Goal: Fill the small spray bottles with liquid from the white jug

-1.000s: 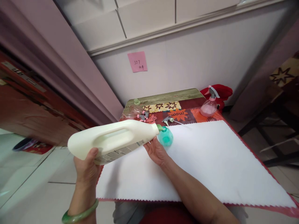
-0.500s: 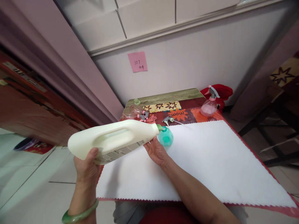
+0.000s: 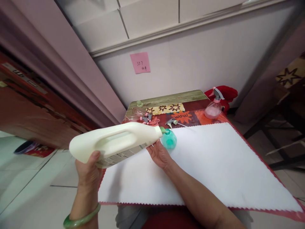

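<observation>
My left hand (image 3: 88,170) grips the base of a large cream jug with a handle (image 3: 114,143), tipped on its side so its green spout points right. The spout meets the mouth of a small teal bottle (image 3: 168,139) that stands on a white cloth (image 3: 214,165). My right hand (image 3: 160,154) is wrapped round the near left side of the teal bottle, right under the jug's neck. A green bangle (image 3: 81,219) sits on my left wrist.
A pink spray bottle (image 3: 213,108) stands at the table's far right corner. A loose grey spray head (image 3: 173,122), a clear bottle (image 3: 133,115) and small pink-grey parts (image 3: 147,117) lie at the back left. A pink note (image 3: 140,63) is on the wall.
</observation>
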A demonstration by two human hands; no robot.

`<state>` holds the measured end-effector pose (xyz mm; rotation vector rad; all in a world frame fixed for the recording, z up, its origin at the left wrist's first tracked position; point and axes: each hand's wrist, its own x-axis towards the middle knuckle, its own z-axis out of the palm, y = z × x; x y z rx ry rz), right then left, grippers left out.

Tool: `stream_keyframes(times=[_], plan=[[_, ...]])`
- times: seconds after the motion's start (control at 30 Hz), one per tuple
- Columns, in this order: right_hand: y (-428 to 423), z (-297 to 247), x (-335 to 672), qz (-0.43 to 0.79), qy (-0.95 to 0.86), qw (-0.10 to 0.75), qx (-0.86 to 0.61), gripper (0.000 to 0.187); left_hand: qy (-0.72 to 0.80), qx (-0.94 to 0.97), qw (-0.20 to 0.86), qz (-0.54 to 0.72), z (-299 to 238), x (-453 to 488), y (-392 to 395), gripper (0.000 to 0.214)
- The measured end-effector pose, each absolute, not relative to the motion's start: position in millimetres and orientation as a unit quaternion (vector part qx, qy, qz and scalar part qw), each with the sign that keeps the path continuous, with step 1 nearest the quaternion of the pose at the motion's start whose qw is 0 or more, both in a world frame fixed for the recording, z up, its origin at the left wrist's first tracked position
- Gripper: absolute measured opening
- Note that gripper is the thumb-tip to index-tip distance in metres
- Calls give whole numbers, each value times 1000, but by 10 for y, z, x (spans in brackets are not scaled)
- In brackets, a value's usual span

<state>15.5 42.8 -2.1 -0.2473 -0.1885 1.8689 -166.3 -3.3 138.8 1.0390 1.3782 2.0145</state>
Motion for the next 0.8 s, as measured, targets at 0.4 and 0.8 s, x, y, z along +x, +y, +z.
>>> stream_keyframes(times=[0.4, 0.8], plan=[[422, 8, 166, 801, -82, 585, -101, 61, 496, 387, 249, 736, 1414, -1632, -26, 51], [418, 24, 171, 803, -72, 582, -106, 63, 489, 385, 250, 742, 1389, -1664, -20, 55]])
